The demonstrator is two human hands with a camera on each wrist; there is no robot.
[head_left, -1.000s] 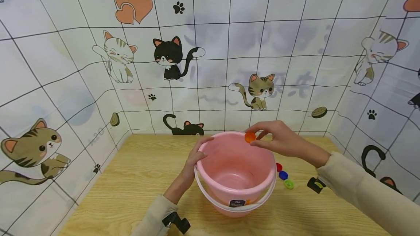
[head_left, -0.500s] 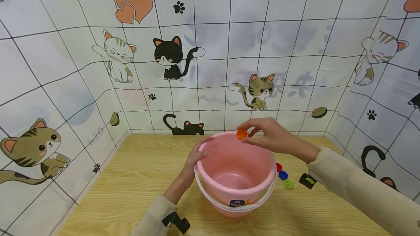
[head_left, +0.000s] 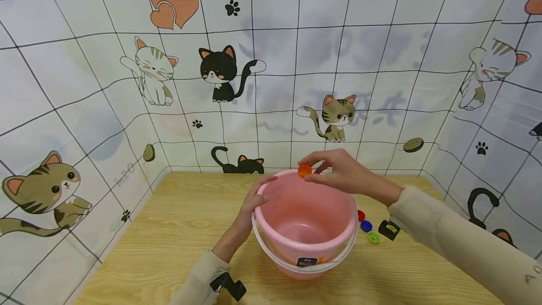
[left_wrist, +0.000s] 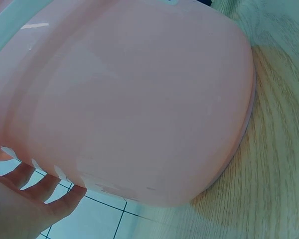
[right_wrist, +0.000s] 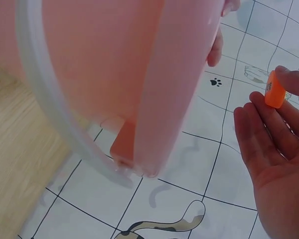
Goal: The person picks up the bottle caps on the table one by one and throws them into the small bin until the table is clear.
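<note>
Your head view is bright and fairly even; your left wrist view looks dimmer and bluish, with glare on the pink bucket (left_wrist: 134, 99).

The pink bucket (head_left: 306, 222) looks smooth, glossy plastic, the orange cap (head_left: 304, 171) plastic too, the tabletop (head_left: 178, 220) wood-grained.

Orange cap (head_left: 303, 171) now farther left

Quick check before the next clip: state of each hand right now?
Left hand: closed, gripping the rim of the pink bucket.
Right hand: closed, pinching a small orange cap.
</note>
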